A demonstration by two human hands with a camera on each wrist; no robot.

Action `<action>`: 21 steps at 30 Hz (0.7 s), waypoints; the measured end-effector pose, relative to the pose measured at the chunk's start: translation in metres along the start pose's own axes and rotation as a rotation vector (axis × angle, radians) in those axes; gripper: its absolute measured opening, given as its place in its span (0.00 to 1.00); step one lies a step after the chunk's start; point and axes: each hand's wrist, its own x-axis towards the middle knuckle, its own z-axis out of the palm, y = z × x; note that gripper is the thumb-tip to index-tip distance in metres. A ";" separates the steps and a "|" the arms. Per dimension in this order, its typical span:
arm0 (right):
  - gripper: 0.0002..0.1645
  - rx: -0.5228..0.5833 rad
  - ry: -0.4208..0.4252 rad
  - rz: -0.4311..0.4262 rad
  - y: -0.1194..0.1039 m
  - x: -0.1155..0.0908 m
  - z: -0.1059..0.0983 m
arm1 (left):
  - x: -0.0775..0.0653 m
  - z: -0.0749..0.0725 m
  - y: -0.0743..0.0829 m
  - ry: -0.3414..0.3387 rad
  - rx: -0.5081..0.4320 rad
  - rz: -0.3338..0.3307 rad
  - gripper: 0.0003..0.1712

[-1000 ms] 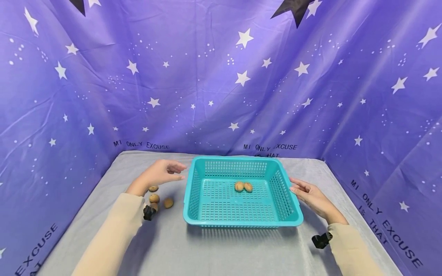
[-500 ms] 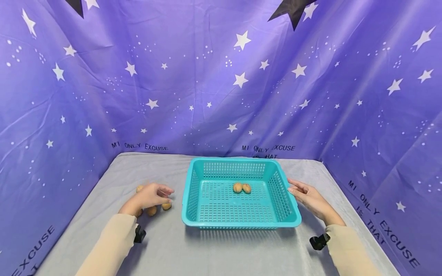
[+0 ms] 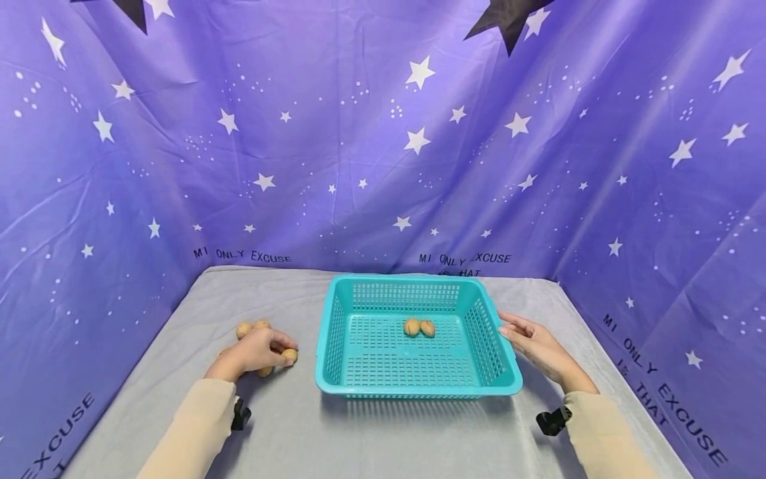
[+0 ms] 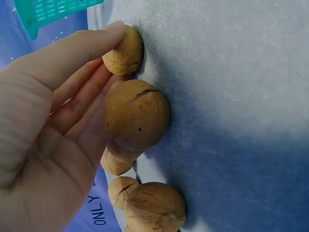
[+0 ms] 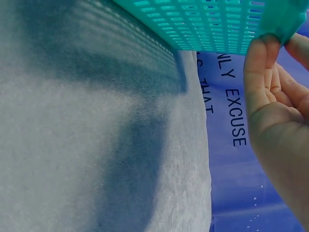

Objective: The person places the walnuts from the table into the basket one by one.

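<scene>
Left hand (image 3: 256,350) pinches a walnut (image 3: 290,354), cloth (image 3: 308,329) separating grip from basket (image 3: 413,389); right hand (image 3: 541,347) pinches its rim (image 3: 510,349). Only head view shows nuts (image 3: 411,326) inside.

Bkdrop (image 3: 359,153) txt: "MI ONLY EXCUSE IS THAT"

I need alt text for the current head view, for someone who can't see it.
A person's left hand pinches a walnut beside other walnuts on a gray-covered table, while the right hand grips the rim of a turquoise basket with two walnuts inside. A purple, star-patterned curtain surrounds the table.
</scene>
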 end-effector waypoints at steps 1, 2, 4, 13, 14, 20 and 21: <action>0.39 0.000 0.000 0.001 0.000 0.000 0.000 | 0.000 0.000 0.000 0.004 -0.005 -0.005 0.16; 0.39 0.000 0.000 0.002 0.000 0.000 0.000 | 0.000 -0.001 0.001 0.007 -0.018 -0.013 0.17; 0.39 0.000 -0.001 0.001 -0.001 0.000 0.000 | 0.000 -0.003 0.003 0.016 -0.050 -0.035 0.18; 0.39 0.016 -0.008 -0.006 0.000 -0.001 0.000 | 0.004 -0.030 0.031 0.038 -0.062 -0.092 0.20; 0.39 0.018 -0.008 -0.006 0.000 -0.001 0.000 | 0.005 -0.034 0.035 0.042 -0.062 -0.080 0.20; 0.39 0.021 -0.009 -0.007 0.001 0.000 0.000 | 0.009 -0.052 0.051 0.072 -0.010 0.011 0.20; 0.39 0.020 -0.011 -0.008 0.002 0.000 -0.001 | 0.009 -0.054 0.052 0.077 0.001 0.023 0.21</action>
